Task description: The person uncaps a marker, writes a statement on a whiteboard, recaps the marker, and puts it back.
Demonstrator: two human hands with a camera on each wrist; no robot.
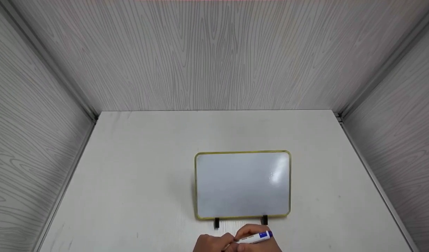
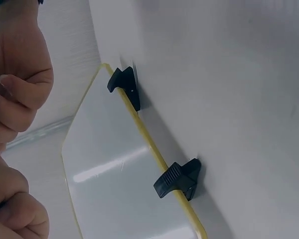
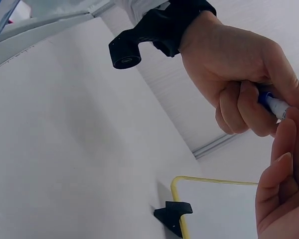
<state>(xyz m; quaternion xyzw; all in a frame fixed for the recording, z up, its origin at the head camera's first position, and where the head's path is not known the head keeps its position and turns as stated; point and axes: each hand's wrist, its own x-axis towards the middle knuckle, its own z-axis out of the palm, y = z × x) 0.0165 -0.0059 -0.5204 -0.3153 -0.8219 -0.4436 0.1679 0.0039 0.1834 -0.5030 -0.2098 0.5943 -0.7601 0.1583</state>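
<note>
Both hands meet around a white marker with blue parts, low in the head view and in front of a small whiteboard. My right hand holds the white body, its blue end jutting out to the right. At the other end, my left hand has its fingers closed. In the right wrist view, the left hand grips the blue end of the marker, while the right hand has its fingers against the white barrel. The marker is hidden in the left wrist view.
The whiteboard has a yellow rim and bears no marks. Two black clips grip its near edge and prop it on the white table. Grey wood-grain panels wall in the back and both sides.
</note>
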